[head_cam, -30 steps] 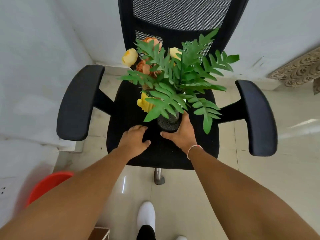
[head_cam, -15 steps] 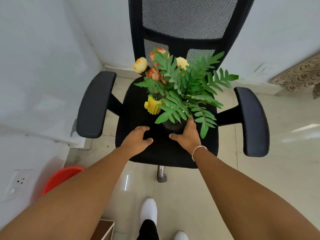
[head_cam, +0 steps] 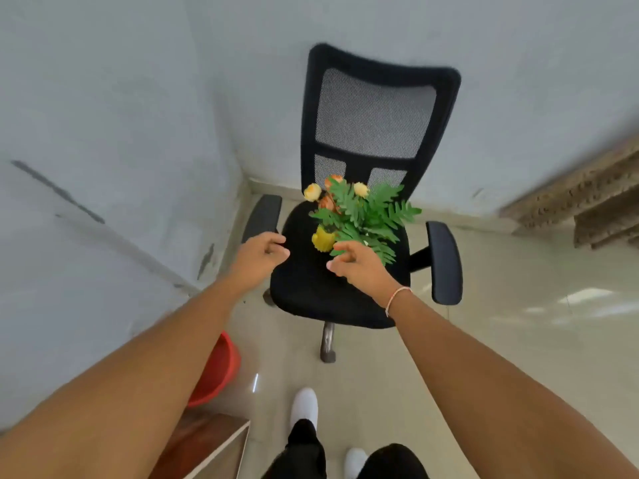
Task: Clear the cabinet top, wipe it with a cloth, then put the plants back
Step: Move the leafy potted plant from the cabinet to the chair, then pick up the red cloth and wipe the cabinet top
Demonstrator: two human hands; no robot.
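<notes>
Two plants stand on the seat of a black office chair (head_cam: 304, 288). One is a green fern (head_cam: 373, 216) whose dark pot is hidden behind my right hand. The other is a bunch of orange and yellow flowers (head_cam: 323, 195) in a small yellow pot (head_cam: 323, 239). My left hand (head_cam: 261, 255) hovers over the seat's left edge, fingers loosely curled, holding nothing. My right hand (head_cam: 359, 266) hovers just in front of the fern, fingers apart, empty and clear of the pot.
The chair sits in a corner between two grey walls. A red bucket (head_cam: 216, 369) stands on the tiled floor at left, beside the corner of a wooden cabinet (head_cam: 207, 444). My white shoes (head_cam: 304, 406) are below. Patterned fabric (head_cam: 587, 198) hangs at right.
My right hand has let go of the fern's pot and both hands have drawn back from the plants. The view has pulled back and up, showing the whole chair.
</notes>
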